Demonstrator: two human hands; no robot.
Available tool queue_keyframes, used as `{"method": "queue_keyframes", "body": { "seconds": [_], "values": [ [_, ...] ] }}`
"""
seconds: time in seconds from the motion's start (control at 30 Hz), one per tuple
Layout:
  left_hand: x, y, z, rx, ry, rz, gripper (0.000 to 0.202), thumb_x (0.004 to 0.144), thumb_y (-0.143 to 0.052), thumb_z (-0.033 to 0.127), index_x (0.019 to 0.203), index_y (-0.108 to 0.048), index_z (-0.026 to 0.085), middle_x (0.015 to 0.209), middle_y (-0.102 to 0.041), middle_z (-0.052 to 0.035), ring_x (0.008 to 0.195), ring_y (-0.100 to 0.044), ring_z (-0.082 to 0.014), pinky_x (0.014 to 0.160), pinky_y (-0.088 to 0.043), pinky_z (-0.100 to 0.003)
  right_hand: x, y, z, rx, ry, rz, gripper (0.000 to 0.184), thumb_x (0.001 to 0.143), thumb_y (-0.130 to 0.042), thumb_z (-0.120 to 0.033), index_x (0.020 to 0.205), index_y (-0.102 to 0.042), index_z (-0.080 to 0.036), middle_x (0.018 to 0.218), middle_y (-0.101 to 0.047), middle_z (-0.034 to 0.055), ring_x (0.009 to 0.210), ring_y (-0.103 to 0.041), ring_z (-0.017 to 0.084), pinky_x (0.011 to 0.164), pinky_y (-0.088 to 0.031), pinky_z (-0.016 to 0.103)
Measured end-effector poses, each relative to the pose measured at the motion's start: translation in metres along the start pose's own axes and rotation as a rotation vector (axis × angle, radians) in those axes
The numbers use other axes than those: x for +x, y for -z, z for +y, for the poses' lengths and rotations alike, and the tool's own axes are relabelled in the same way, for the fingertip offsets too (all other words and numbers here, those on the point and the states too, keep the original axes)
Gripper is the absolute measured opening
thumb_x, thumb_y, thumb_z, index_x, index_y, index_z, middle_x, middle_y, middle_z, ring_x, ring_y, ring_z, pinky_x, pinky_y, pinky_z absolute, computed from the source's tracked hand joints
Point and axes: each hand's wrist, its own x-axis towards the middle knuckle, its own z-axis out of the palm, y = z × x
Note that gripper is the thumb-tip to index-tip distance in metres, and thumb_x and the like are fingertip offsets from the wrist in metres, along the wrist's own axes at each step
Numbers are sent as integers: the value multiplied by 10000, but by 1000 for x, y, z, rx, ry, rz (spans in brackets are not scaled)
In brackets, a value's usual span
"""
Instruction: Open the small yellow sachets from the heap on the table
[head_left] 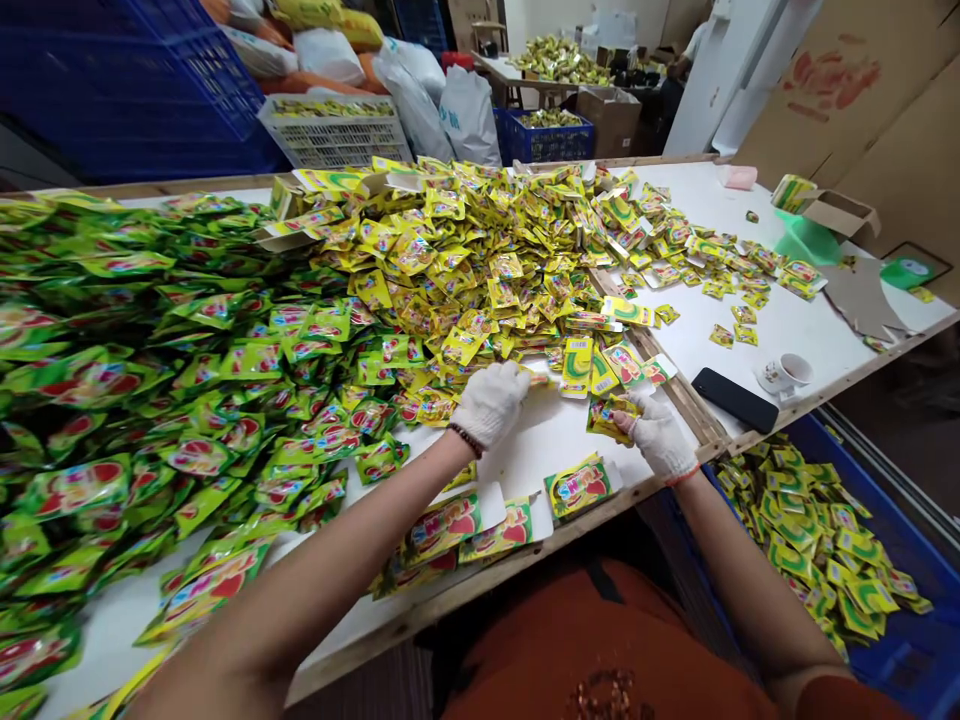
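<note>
Sachets [609,415] were gripped as a small stack in the right hand [661,438], just above the white table [540,440]; the left hand [491,400] was closed on a yellow packet [538,378] beside the pile [465,260].

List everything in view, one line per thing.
Yellow sachets: too many to count, yellow, heaped across the table's middle and back.
Green packets: many, green with red, piled at left, a few by the near edge.
Table: one, white top, wooden rim.
Phone: one, black, near the table's right edge.
Cup: one, white, beside the phone.
Blue crate: one, blue, low at right, holding sachets.
White basket: one, white, behind the table.
Left hand: one, white glove, at the yellow heap's near edge.
Right hand: one, white glove, gripping held sachets.
</note>
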Motion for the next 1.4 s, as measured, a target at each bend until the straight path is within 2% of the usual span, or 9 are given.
{"method": "queue_keyframes", "body": {
  "seconds": [0.17,0.37,0.57,0.8,0.9,1.1,1.2,1.27,1.4],
  "values": [
    [-20,-2,1,131,-34,-133,492,765,-694,466,1151,-600,175,1216,-586,-170,1090,-544,-326,872,-428,-398,6,-11,-3,10,24,26,574,667,-768,-583,1032,-623,-164,932,-708,86,649,-613,141,495,-451,234],
    [-9,-1,9,99,-4,-165,408,757,-673,376,1088,-592,152,1126,-621,-189,1064,-565,-355,867,-422,-431,20,-34,-9,-39,56,62,552,663,-748,-605,961,-606,-162,860,-683,68,548,-554,98,423,-401,203],
    [-34,3,13,-257,64,-135,523,722,-732,480,1103,-521,191,1110,-624,-108,989,-603,-274,812,-464,-355,24,-47,-12,-119,97,49,490,702,-714,-558,982,-620,-166,912,-687,71,590,-561,113,432,-431,213],
    [-54,8,24,-242,-55,-2,436,756,-721,422,1060,-532,172,1081,-632,-125,993,-596,-279,869,-473,-381,19,-44,-30,-462,205,-210,174,739,-662,-304,843,-675,-165,808,-675,15,775,-595,159,685,-492,264],
    [-58,4,26,-216,-109,38,392,778,-689,367,1074,-545,154,1064,-639,-136,987,-599,-284,883,-474,-394,18,-45,-41,-637,253,-232,89,742,-641,-250,746,-630,-162,728,-635,-3,733,-564,143,687,-464,256],
    [-64,2,24,-174,-114,192,418,777,-699,343,1111,-537,151,1062,-646,-131,972,-605,-284,856,-494,-396,10,-44,-45,-335,33,-283,214,752,-656,-348,839,-574,-171,656,-575,-29,526,-538,106,483,-443,214],
    [-66,1,29,-167,-188,241,442,770,-707,320,1141,-533,153,1063,-648,-130,978,-610,-285,856,-501,-401,3,-48,-41,-439,165,-161,149,741,-615,-243,646,-519,-181,563,-498,-45,514,-493,82,480,-399,183],
    [-67,0,33,-157,-207,275,424,775,-697,300,1139,-540,152,1043,-651,-129,965,-614,-287,847,-504,-406,-1,-52,-42,-501,209,-177,144,738,-557,-170,599,-522,-178,511,-475,-48,496,-475,72,478,-374,175],
    [-70,-3,39,-159,-106,348,446,774,-702,316,1150,-553,126,1059,-651,-155,952,-614,-305,831,-514,-425,-11,-57,-48,-330,6,-313,220,825,-528,-283,940,-667,-156,468,-507,-62,403,-492,86,424,-370,187]
  ]
}}
